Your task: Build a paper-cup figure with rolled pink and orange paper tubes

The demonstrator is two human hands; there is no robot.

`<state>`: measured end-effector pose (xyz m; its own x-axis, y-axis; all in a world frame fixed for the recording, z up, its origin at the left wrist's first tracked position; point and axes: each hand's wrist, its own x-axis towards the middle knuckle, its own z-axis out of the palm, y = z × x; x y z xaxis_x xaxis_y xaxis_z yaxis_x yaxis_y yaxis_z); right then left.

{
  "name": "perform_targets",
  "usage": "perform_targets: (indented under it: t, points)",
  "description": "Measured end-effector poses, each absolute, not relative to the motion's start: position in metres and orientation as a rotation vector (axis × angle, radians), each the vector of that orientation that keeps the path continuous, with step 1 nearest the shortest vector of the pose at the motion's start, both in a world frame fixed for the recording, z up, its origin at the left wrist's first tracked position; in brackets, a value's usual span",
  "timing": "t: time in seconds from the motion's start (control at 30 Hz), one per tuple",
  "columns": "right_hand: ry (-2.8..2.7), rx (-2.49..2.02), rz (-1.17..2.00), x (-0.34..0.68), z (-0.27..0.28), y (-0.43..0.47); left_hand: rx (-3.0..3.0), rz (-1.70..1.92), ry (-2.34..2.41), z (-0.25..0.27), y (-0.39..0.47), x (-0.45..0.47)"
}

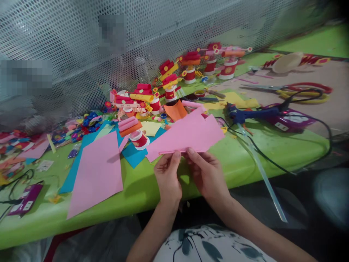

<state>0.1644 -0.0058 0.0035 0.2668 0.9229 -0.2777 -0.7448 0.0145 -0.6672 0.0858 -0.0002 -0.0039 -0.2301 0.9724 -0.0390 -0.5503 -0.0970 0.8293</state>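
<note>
Both hands grip the near edge of a pink paper sheet (188, 134), which has a notched far corner and a folded or rolled near edge. My left hand (168, 174) pinches that edge with the thumb on top. Close beside it, my right hand (208, 174) pinches the same edge, thumb also on top; the fingertips beneath are partly hidden. Left of the sheet stands a small red-and-white paper cup (139, 140) topped with pink and orange paper rolls (130, 126). Blue paper (135, 155) lies under and around the cup.
A larger pink sheet (98, 178) lies to the left. On the right are a blue glue gun (245, 114) with a long glue stick (263, 173), its cord, a purple box (290, 120) and scissors (289, 90). Several decorated cups (190, 74) line the metal mesh (152, 25) behind.
</note>
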Motion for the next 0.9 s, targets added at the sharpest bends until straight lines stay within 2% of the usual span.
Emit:
perform_targets:
  t: [0.9]
  points:
    - [-0.349, -0.794, 1.344, 0.1628, 0.0040, -0.0053, 0.467, 1.615, 0.852, -0.0006, 0.0072, 0.0769]
